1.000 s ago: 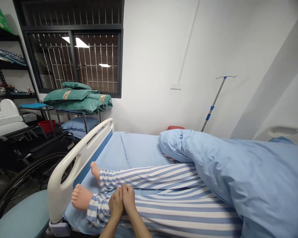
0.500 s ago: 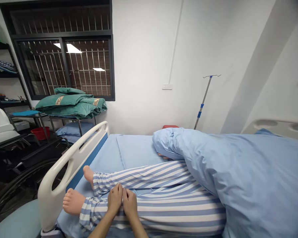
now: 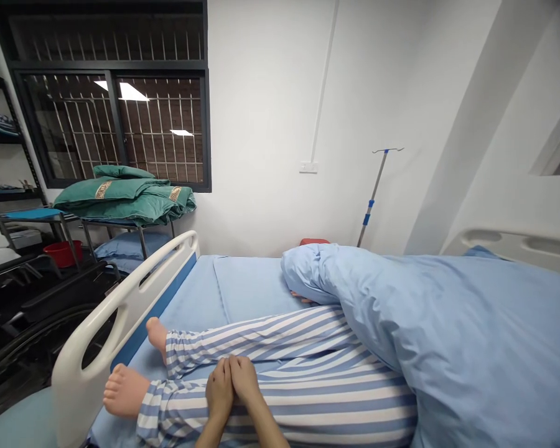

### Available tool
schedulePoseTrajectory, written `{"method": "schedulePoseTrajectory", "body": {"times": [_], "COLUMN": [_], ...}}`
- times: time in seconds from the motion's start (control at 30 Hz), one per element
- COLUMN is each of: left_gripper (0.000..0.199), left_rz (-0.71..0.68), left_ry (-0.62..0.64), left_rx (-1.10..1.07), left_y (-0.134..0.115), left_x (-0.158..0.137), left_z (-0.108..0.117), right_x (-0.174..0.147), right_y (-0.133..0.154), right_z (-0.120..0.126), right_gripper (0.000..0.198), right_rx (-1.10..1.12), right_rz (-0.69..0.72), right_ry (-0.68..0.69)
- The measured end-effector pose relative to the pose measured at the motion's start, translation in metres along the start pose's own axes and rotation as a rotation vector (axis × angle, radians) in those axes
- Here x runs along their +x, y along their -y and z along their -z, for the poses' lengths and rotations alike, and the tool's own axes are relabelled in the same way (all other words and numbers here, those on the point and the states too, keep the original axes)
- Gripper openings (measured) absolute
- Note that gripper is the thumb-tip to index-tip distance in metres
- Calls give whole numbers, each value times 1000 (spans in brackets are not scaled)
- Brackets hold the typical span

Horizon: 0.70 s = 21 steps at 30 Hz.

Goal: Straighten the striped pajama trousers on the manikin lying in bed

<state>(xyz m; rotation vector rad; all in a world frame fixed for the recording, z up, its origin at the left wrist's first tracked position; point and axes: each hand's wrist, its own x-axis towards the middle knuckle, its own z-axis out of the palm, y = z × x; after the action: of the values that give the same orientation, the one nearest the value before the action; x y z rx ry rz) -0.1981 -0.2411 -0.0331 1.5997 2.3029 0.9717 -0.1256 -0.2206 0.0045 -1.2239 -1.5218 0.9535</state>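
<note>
Left hand (image 3: 219, 388), right hand (image 3: 244, 378): showing half-curled, touching, leaving any grip unclear.
Striped trousers (image 3: 317, 398): lying beneath on the bed (image 3: 252, 283), possibly bunching if dragged.
Near foot (image 3: 127, 393): perhaps rolling under sideways pressure.

The hands (image 3: 219, 387) are bare — forearms (image 3: 267, 424) (slim) too.

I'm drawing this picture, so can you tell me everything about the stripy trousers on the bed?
The striped trousers look like creased cloth, blue and white, with gathered cuffs near the bare feet. They stretch across the blue sheet, legs slightly apart lower down; the upper part goes under the blue quilt. The left hand and right hand are over the nearer leg, but I can't tell whether they press on it.
</note>
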Motion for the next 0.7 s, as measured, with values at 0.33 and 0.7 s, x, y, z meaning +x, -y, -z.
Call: {"method": "schedulePoseTrajectory", "body": {"times": [0.33, 0.7], "left_gripper": [36, 38], "left_rz": [-54, 8], "left_ry": [118, 159], "left_rx": [60, -335], "left_y": [0, -57], "left_x": [-2, 1], "left_z": [-4, 4], "right_x": [-19, -6], "right_y": [-14, -13], "right_z": [8, 25], "right_gripper": [40, 44], "right_rx": [-64, -43], "right_rz": [87, 204], "right_ry": [-122, -210]}}
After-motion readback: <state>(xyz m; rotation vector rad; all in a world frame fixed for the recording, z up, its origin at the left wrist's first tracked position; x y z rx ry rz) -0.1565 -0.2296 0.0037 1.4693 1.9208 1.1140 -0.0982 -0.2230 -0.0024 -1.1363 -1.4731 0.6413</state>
